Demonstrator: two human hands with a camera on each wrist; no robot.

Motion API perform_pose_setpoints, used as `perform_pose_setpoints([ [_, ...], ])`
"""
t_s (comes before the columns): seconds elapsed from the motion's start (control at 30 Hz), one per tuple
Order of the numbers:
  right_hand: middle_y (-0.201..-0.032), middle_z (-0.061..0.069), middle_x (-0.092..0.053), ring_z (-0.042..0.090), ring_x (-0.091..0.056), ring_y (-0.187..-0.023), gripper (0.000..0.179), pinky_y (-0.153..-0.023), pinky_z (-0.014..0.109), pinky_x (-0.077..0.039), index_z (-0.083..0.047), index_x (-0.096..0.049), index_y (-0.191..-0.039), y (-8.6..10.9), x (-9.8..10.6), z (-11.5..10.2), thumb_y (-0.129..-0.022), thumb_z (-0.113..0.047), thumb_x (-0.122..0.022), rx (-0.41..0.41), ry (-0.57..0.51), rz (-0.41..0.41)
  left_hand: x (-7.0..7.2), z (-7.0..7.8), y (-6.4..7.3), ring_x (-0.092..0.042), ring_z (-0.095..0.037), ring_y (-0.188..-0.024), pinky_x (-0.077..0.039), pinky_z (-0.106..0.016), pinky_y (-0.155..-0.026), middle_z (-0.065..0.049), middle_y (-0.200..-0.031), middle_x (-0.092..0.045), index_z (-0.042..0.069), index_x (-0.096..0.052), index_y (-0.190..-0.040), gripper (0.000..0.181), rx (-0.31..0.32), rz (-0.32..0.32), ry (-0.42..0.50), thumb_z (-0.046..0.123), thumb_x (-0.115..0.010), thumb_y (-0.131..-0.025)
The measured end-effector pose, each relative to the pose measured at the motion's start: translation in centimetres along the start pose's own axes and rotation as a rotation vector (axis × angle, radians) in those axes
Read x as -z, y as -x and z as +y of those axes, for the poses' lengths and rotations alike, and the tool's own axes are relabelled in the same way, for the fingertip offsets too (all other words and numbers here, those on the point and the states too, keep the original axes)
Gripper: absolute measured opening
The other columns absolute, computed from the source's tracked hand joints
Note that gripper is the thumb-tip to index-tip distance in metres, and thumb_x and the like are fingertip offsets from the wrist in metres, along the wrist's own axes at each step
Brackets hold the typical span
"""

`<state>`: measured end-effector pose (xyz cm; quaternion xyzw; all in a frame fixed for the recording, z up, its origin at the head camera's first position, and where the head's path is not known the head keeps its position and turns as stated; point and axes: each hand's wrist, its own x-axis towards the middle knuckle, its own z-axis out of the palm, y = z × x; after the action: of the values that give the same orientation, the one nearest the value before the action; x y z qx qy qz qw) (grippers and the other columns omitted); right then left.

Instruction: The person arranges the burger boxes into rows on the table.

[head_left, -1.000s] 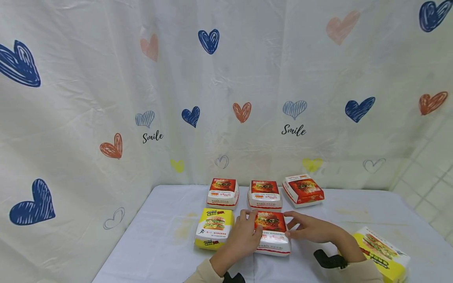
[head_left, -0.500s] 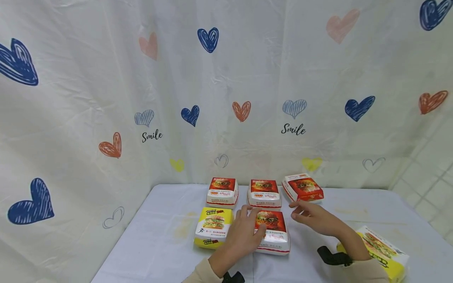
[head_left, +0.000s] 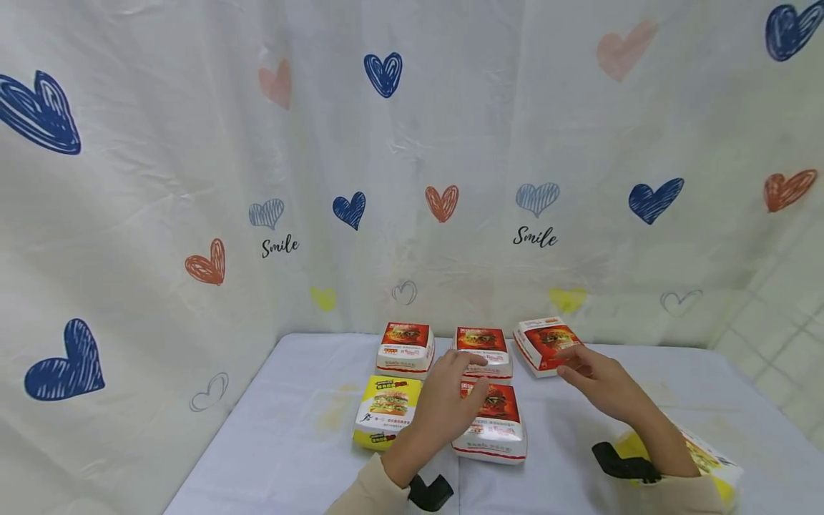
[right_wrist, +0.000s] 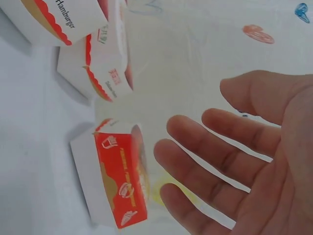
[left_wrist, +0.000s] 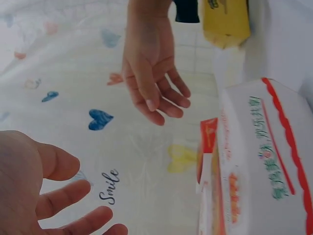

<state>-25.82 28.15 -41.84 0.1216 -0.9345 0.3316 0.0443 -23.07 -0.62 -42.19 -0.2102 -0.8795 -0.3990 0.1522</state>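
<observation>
My left hand [head_left: 450, 400] hovers over the left side of the front red-and-white hamburger box [head_left: 492, 443], fingers spread and holding nothing. In the left wrist view that box's white side [left_wrist: 266, 156] stands beside the hand, apart from the fingers. At the back right sits another red hamburger box [head_left: 543, 343], turned at an angle to the others. My right hand [head_left: 605, 386] is at its right side with relaxed fingers, overlapping its corner in the head view. In the right wrist view a gap shows between the fingers [right_wrist: 195, 166] and this box [right_wrist: 122, 181].
Two more red-and-white boxes, back left [head_left: 405, 350] and back middle [head_left: 483, 340], line the rear of the white-covered table [head_left: 270, 443]. A yellow burger box [head_left: 386, 408] sits left of the front one. Another yellow box [head_left: 721, 465] lies under the right forearm. A heart-printed curtain [head_left: 476, 143] hangs behind.
My right hand has left the front box's right side and moved back and right to the angled box. The left hand has lifted slightly off the front box.
</observation>
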Motion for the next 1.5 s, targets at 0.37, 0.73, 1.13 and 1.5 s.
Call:
perform_pose_setpoints([
  [0.37,-0.118,0.019,-0.068,0.035,-0.067,-0.104,0.045,-0.078,0.047,-0.059,-0.002,-0.054,-0.134,0.7,2.9,-0.6,-0.107,-0.037,-0.053,-0.040,0.052,0.129,-0.9,3.1,-4.9,-0.062,-0.005,-0.097,-0.049,-0.020,-0.079,0.010,-0.106,-0.069,0.025,-0.070,-0.114,0.017,0.023,0.014,0.242,0.025,-0.064,-0.099],
  [0.73,-0.129,0.025,-0.062,0.036,-0.064,-0.110,0.057,-0.085,0.052,-0.058,0.001,-0.049,-0.140,-2.2,4.7,-1.1,-0.107,-0.045,-0.049,-0.073,-0.048,0.050,-4.5,4.0,-10.1,-0.060,-0.008,-0.083,-0.050,-0.028,-0.069,0.011,-0.095,-0.065,0.026,-0.071,-0.101,0.005,0.336,0.050,0.515,0.027,-0.069,-0.096],
  [1.13,-0.135,0.038,-0.053,0.051,-0.055,-0.119,0.052,-0.093,0.061,-0.051,0.010,-0.047,-0.135,-7.7,4.0,2.0,-0.104,-0.031,-0.053,-0.173,0.088,-0.107,-10.5,3.9,-12.0,-0.055,-0.016,-0.082,-0.049,-0.035,-0.072,0.002,-0.101,-0.064,0.017,-0.067,-0.112,0.017,0.543,-0.050,0.561,0.025,-0.068,-0.098],
  [1.5,-0.135,0.048,-0.041,0.058,-0.047,-0.122,0.056,-0.098,0.064,-0.046,0.016,-0.038,-0.139,-8.6,2.6,5.8,-0.104,-0.026,-0.052,-0.235,0.088,-0.127,-13.7,3.9,-11.3,-0.056,-0.022,-0.118,-0.047,-0.046,-0.103,-0.012,-0.136,-0.060,0.004,-0.052,-0.143,0.053,0.580,-0.163,0.387,0.023,-0.065,-0.095],
])
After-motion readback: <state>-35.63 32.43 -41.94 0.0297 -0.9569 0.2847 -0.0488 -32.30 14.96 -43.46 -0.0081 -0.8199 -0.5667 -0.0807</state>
